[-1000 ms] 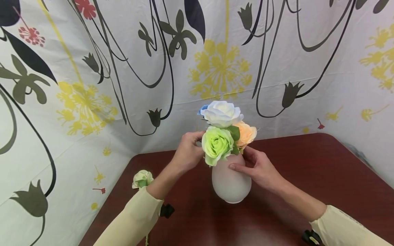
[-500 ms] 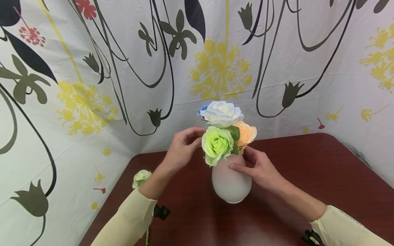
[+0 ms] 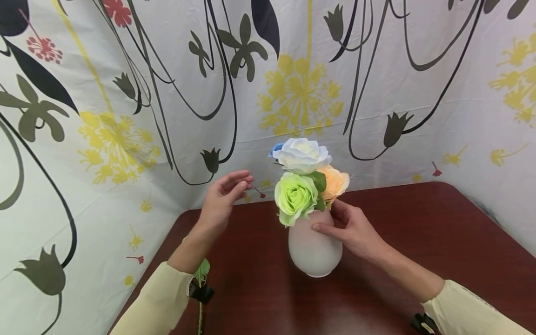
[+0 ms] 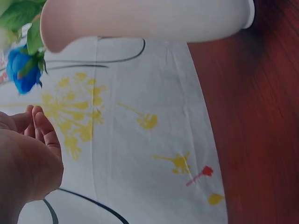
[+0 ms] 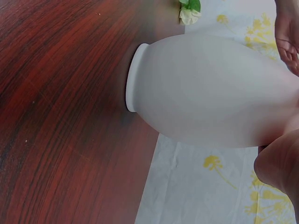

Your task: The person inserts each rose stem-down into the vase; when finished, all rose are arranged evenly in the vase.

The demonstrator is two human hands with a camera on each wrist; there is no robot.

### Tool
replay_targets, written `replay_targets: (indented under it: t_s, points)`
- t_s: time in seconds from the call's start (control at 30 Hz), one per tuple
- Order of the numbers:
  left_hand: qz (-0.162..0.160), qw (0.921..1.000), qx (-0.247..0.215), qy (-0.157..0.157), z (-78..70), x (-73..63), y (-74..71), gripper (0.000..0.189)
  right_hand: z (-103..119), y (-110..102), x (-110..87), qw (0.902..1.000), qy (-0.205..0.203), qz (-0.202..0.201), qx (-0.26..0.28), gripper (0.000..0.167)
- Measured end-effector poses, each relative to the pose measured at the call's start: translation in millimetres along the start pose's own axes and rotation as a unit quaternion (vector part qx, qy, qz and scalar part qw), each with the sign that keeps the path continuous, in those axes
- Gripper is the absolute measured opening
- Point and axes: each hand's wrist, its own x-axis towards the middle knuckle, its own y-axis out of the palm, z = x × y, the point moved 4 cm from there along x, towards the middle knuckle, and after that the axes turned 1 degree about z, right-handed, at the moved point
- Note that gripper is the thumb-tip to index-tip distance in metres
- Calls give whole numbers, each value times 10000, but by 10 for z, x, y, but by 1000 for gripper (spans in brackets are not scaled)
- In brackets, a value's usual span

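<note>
A frosted white vase stands upright on the table, filled with artificial roses. A light green rose, a white rose and a peach rose show at its mouth. Behind them is a blue rose, clearest in the left wrist view. My right hand grips the vase's neck from the right, thumb across the front, other fingers partly hidden behind. Left of the bouquet, my left hand hovers with loosely bent fingers and holds nothing; it is apart from the flowers.
On the table's left side lies another rose, its leaf and stem showing past my left forearm; its pale bloom appears in the right wrist view. The dark red table backs onto a white patterned curtain.
My left hand has come away from the blooms and moved left, its forearm now covering the pale bloom on the table. My right hand and the vase have stayed put.
</note>
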Motion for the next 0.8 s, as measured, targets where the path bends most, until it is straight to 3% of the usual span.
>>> replay_targets:
  t_s: [0.27,0.47,0.8]
  points:
    - [-804,9957,-288,-360,144,-94,-428,35,9,2,2,9999,10,-72,-118,63]
    - [-1358,9878,-511,-566,291,-211,-724,37,13,1,6,9999,34,-53,-143,66]
    - [-2207,9661,-848,-1040,562,-447,-1149,38,-2,-2,12,9998,26,-69,-167,63]
